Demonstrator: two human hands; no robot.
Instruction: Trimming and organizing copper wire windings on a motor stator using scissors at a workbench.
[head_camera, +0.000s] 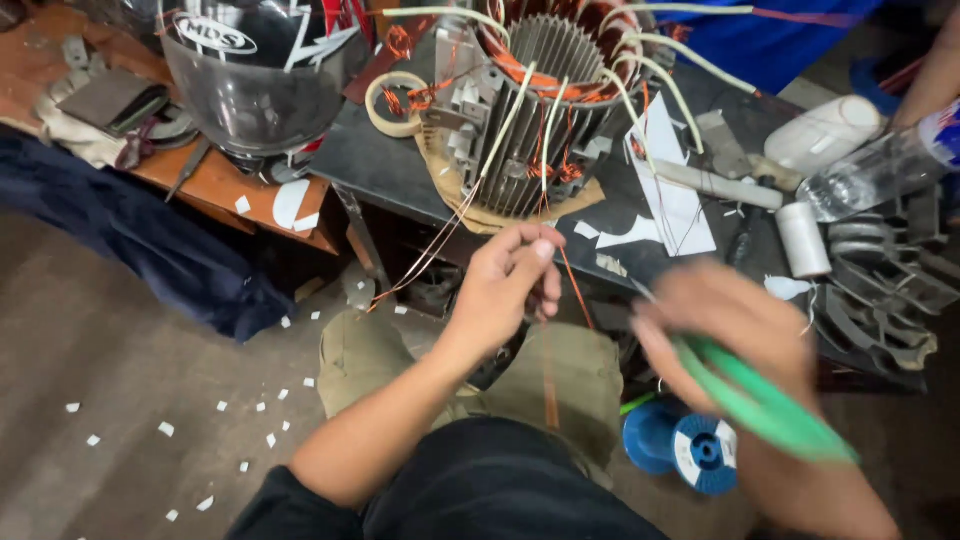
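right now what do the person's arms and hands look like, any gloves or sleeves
Both hands are bare: no gloves, rings or watch show. The left hand and its forearm are uncovered up to a dark sleeve near the elbow. The right hand is motion-blurred, so fine detail cannot be told; its forearm also looks uncovered.

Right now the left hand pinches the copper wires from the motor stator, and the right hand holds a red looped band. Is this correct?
Not quite. The head view shows the looped band in the right hand is green, not red. The left hand does pinch the copper wires from the motor stator.
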